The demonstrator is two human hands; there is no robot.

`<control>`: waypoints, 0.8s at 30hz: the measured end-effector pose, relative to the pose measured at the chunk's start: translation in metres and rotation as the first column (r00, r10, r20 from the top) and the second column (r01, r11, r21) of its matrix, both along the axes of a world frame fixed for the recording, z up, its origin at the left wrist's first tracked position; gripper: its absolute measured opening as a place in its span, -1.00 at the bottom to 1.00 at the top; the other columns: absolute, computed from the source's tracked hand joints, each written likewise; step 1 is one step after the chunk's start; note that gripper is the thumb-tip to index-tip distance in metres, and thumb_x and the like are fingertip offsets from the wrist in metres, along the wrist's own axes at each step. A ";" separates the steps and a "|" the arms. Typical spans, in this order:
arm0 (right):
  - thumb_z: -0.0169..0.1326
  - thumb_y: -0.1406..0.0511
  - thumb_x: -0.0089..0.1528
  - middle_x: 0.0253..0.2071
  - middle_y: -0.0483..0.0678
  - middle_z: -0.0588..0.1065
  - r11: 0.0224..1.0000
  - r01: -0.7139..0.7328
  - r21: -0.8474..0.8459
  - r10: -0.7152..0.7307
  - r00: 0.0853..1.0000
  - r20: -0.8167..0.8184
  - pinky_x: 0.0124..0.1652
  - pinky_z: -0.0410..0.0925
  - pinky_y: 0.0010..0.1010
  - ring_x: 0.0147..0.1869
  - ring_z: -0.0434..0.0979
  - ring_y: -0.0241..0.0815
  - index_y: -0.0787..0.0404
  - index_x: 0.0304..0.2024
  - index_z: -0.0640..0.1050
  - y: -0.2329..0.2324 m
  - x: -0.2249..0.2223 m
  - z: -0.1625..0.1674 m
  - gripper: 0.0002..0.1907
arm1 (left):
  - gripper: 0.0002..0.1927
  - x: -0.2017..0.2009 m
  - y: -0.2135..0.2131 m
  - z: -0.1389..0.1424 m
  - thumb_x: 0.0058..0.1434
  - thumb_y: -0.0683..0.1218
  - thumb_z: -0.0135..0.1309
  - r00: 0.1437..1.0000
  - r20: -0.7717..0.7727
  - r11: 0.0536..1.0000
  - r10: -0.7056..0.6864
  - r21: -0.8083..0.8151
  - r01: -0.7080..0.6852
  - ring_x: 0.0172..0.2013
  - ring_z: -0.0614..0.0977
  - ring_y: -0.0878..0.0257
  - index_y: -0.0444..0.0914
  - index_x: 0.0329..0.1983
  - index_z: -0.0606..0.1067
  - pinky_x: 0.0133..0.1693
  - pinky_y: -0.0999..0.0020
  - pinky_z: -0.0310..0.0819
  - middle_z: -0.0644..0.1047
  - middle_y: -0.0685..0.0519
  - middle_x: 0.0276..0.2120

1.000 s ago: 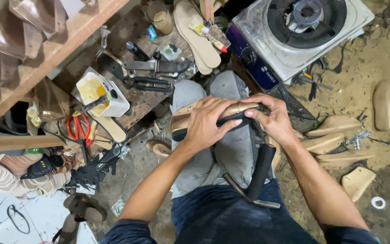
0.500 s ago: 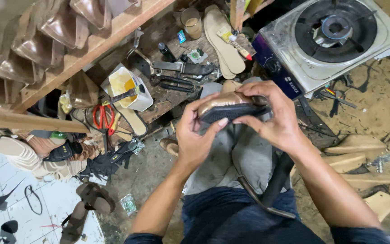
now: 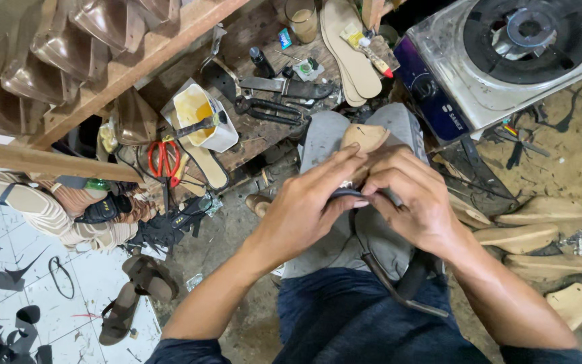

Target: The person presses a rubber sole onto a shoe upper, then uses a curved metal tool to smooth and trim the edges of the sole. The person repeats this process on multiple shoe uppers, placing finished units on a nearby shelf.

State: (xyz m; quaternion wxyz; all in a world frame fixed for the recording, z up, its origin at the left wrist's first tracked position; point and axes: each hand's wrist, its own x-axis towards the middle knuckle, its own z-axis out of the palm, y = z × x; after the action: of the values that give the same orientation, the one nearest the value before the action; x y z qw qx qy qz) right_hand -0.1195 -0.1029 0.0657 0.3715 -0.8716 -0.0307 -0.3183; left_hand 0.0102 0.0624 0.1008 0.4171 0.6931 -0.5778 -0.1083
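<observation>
Left hand (image 3: 304,205): fingers clenched on a black strap (image 3: 345,194), pinning it against the tan sole (image 3: 365,138).
Right hand (image 3: 415,202): fingers pinch the strap's other side.
Sole: propped on a grey stand (image 3: 325,135) over the lap, seemingly for steadiness.
Desk (image 3: 264,128): pliers (image 3: 271,108), glue tub (image 3: 203,118).

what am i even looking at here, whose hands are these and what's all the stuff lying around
The picture comes from a camera worn on a person's head, looking down at their own two bare hands over their lap. The left hand and right hand press together on a tan shoe piece with a dark strap, resting on a grey cloth. Beyond, a cluttered wooden bench holds pliers, insoles and a white tub of yellow glue. Red-handled scissors lie beside it. A gas stove sits top right, wooden shoe forms at right, and sandals on the floor.
</observation>
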 end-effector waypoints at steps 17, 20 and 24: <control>0.41 0.47 -0.01 -0.23 -0.02 0.54 0.991 0.033 0.127 -0.032 0.999 -0.013 -0.11 0.44 -0.33 -0.12 0.60 -0.09 0.25 -0.23 0.56 -0.005 -0.002 -0.006 -0.66 | -0.67 -0.011 -0.002 -0.010 0.35 -0.19 0.20 0.999 0.040 0.995 0.035 -0.097 -0.031 0.12 0.65 -0.03 -0.36 0.14 0.47 0.15 0.19 0.58 0.58 -0.11 0.07; 0.45 0.43 -0.01 -0.22 -0.02 0.53 0.981 0.088 0.175 -0.086 0.996 -0.021 -0.10 0.44 -0.35 -0.12 0.59 -0.12 0.27 -0.22 0.51 -0.005 0.000 -0.014 -0.60 | -0.66 -0.011 0.000 -0.016 0.35 -0.20 0.19 0.998 -0.020 0.996 0.065 -0.058 -0.066 0.09 0.67 -0.01 -0.34 0.17 0.48 0.12 0.23 0.59 0.58 -0.13 0.08; 0.48 0.40 -0.07 -0.19 0.04 0.50 0.992 0.089 0.095 -0.089 0.996 -0.007 -0.10 0.42 -0.34 -0.10 0.55 -0.04 0.29 -0.23 0.51 -0.007 0.002 -0.023 -0.55 | -0.64 -0.008 0.004 -0.017 0.36 -0.22 0.18 0.993 -0.066 0.993 0.095 -0.070 -0.100 0.20 0.63 -0.05 -0.33 0.20 0.49 0.22 0.19 0.54 0.57 -0.16 0.14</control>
State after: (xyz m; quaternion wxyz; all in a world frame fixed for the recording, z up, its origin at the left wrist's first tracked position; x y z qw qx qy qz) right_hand -0.1176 -0.1102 0.0423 0.3979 -0.8540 0.0238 -0.3342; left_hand 0.0021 0.0666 0.0839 0.4650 0.7011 -0.5333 -0.0883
